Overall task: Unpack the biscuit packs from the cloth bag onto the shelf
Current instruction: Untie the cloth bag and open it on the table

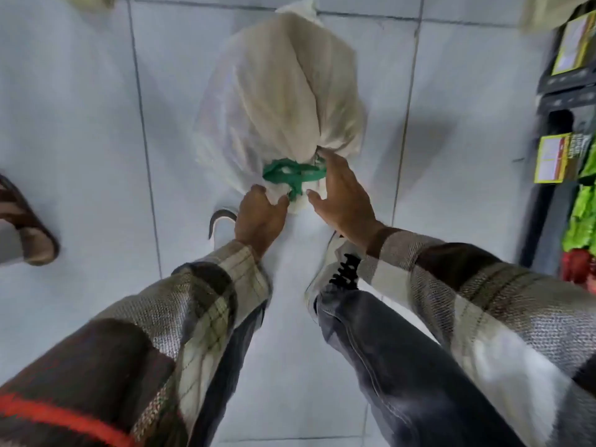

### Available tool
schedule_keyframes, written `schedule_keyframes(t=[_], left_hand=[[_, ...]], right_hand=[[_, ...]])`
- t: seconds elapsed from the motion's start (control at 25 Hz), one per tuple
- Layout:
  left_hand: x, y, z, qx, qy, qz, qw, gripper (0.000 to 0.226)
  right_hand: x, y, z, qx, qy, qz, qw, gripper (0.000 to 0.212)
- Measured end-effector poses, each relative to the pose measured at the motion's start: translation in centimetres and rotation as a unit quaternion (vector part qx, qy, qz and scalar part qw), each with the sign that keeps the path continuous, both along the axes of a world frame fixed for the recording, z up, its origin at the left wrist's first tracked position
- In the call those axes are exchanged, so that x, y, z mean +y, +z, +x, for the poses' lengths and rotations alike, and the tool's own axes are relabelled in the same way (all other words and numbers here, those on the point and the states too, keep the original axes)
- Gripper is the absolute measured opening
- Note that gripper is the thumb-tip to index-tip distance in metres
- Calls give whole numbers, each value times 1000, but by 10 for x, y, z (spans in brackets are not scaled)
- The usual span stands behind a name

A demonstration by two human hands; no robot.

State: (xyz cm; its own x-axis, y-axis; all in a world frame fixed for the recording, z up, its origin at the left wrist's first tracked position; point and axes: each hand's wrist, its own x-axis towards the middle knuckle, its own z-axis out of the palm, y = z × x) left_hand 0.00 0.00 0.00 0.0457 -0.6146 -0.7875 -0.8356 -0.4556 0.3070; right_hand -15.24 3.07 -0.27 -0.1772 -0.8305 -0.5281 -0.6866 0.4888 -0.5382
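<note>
A full cream cloth bag (277, 88) lies on the pale tiled floor in front of me. Its neck points toward me and is tied with a green cord (292, 174). My left hand (259, 216) grips the bunched white cloth of the neck just below the cord. My right hand (338, 195) is at the right side of the neck with straight fingers, fingertips at the cord and thumb spread toward it. No biscuit packs show; the bag's contents are hidden. The dark shelf (554, 91) stands at the right edge.
The shelf holds yellow-labelled packs (553, 159), green packets (580, 221) and red ones below. My white shoes (335, 266) stand just behind the bag. Another person's brown sandal (25, 227) is at the left edge.
</note>
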Motion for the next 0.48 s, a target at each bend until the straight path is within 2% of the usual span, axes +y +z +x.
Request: schedule_keyframes(t=[0.12,0.28,0.32,0.4,0.48], left_hand=[[-5,-42,-7,26,29,-26,999,71],[-3,-87,-17,6,-88,-50,995,92],[-3,-92,-17,-4,-116,-65,991,87],[-6,-99,-14,-24,-164,-88,982,58],[-10,-90,-10,-20,-190,-115,975,35]], right_hand=[[-7,-38,8,-21,-19,-9,1000,80],[-22,-92,17,-35,-47,50,997,83],[-26,-101,17,-26,-19,72,997,75],[-34,-108,16,17,54,108,993,52],[-39,-92,12,17,89,122,988,39]])
